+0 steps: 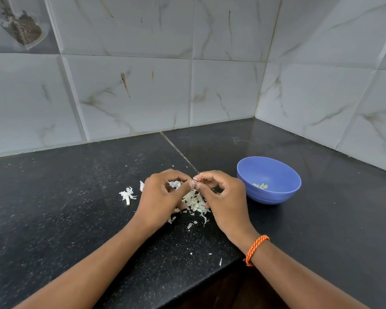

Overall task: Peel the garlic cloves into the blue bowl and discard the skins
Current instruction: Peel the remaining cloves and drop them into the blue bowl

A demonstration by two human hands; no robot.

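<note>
Black speckled counter meets marbled wall tiles; both hands pinch one garlic clove.

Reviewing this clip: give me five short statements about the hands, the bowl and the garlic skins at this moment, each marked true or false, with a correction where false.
1. The blue bowl holds a few peeled cloves. True.
2. The bowl sits to the left of both hands. False: it stands to the right of the right hand.
3. A pile of skins lies on the black counter under the hands. True.
4. The left hand rests flat on the counter, away from the right. False: its fingertips meet the right hand's, both pinching something small between them.
5. The orange band is on the left wrist. False: it is on the right wrist.
</note>
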